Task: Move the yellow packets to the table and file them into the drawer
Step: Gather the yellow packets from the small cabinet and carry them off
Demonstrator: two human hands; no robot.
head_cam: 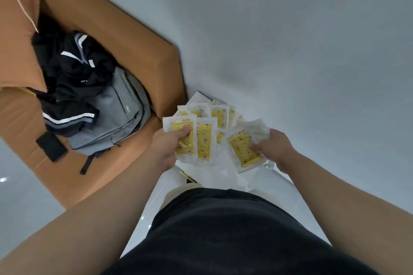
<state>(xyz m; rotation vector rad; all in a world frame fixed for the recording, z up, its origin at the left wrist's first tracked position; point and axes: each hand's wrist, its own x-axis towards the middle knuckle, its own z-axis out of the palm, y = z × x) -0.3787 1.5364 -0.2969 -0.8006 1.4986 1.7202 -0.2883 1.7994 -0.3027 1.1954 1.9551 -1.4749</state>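
Note:
Several yellow packets (204, 140) with clear white edges and small star and bear prints are fanned out in front of me. My left hand (166, 147) grips a fan of them, thumb pressed on the front packet. My right hand (276, 148) pinches a smaller bunch of yellow packets (243, 152), tilted to the right. More packets (214, 109) show behind those in my left hand; I cannot tell whether they lie on something. Below the hands is a white glossy surface (223, 174). No drawer is plainly visible.
A large open cardboard box (143, 51) stands at the left, holding a grey backpack (116, 114), dark clothing (73, 69) and a black phone (51, 146). A small gold-coloured fitting (186, 175) sits on the white surface. Pale grey floor lies beyond.

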